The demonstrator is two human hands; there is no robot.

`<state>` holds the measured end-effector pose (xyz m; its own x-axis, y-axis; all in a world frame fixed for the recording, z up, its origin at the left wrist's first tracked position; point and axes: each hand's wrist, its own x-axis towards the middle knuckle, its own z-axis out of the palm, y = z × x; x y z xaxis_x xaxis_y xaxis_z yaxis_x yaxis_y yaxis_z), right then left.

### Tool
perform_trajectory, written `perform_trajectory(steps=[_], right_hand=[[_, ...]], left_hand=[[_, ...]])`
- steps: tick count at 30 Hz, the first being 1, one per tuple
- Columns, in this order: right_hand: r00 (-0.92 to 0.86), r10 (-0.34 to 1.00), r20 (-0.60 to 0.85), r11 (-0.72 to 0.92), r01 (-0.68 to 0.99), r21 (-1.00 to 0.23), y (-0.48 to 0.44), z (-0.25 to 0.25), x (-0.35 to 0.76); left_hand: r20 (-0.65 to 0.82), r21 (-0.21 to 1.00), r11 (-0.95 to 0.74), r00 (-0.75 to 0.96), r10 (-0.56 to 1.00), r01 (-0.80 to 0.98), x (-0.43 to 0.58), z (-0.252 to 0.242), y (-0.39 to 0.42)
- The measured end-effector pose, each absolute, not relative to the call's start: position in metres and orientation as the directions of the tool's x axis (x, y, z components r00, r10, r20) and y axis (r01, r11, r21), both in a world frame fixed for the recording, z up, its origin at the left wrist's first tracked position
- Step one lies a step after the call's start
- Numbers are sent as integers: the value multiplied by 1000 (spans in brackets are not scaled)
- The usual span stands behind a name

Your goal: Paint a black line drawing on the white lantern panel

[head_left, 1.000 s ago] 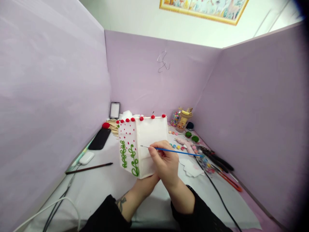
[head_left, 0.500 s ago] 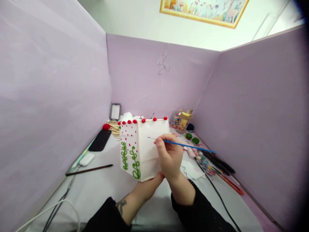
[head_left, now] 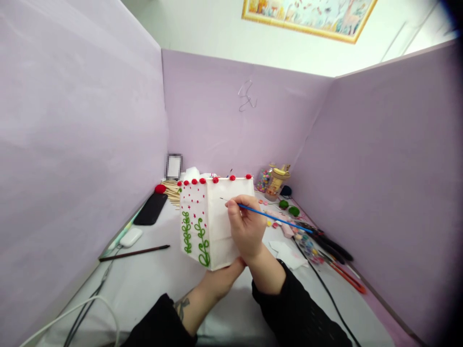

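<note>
A white box [head_left: 213, 219] with red dots along its top edge and green vine patterns on its left face is held up over the table. My left hand [head_left: 220, 278] grips it from underneath at the bottom corner. My right hand [head_left: 246, 225] is closed in a pinch on a thin blue paintbrush [head_left: 273, 218], whose fine tip touches the upper part of the box's blank front face.
A black phone [head_left: 150, 208], a white earbud case [head_left: 130, 237] and a dark pencil [head_left: 133, 252] lie at the left. Paint pots, green lids, a bead jar [head_left: 264, 179], scissors and red-handled tools [head_left: 347, 277] crowd the right. Purple partition walls enclose the table on three sides.
My right hand has risen with the brush from the middle of the box's front face toward its upper part. The box has stayed in my left hand.
</note>
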<state>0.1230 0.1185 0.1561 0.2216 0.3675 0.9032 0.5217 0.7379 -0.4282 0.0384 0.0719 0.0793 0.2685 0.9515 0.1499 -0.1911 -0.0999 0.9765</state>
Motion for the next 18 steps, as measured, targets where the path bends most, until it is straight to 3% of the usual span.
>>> perform_trajectory(steps=[18], right_hand=[[203,291,935,762,543,-354,124,163,122]], left_hand=[[139,972,-82,262,955,-220,37,78,72]])
